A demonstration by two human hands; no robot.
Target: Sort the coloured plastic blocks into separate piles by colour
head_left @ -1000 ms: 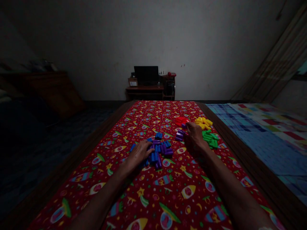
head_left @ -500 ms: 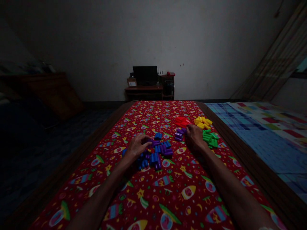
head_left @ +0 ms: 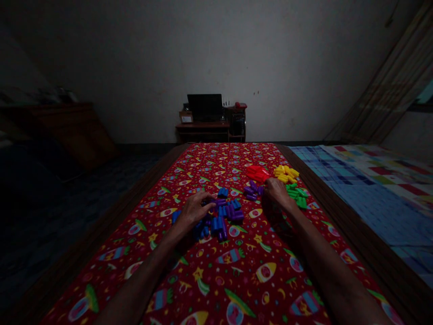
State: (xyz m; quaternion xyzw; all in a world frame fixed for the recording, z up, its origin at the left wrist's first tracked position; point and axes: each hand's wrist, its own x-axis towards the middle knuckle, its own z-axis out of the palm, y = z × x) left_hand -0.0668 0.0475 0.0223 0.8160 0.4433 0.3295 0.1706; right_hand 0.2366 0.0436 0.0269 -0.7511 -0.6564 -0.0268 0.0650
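My left hand point(head_left: 195, 210) reaches into a mixed pile of blue and purple plastic pieces. Its thumb and fingers close about a purple piece point(head_left: 209, 202); part of the grip is hidden. Blue pieces point(head_left: 217, 225) and more purple pieces point(head_left: 236, 214) lie just right of it. My right hand point(head_left: 276, 189) is beside a small group of purple pieces point(head_left: 251, 190), its fingers loosely bent with nothing visible in them; the fingertips are partly hidden. Red pieces point(head_left: 257, 173) are behind that group. Yellow pieces point(head_left: 286, 173) and green pieces point(head_left: 297, 195) lie beyond and right of the right hand.
A red patterned cloth point(head_left: 230, 284) covers the long table, whose brown edge point(head_left: 341, 216) shows on both sides. To the right is a bed with a blue plaid cover point(head_left: 341, 194). A desk with a dark monitor point(head_left: 204, 106) stands by the far wall.
The small purple group beside my right hand is arranged differently, with its pieces more spread out. My right hand has shifted slightly right. My left hand stays at the mixed pile.
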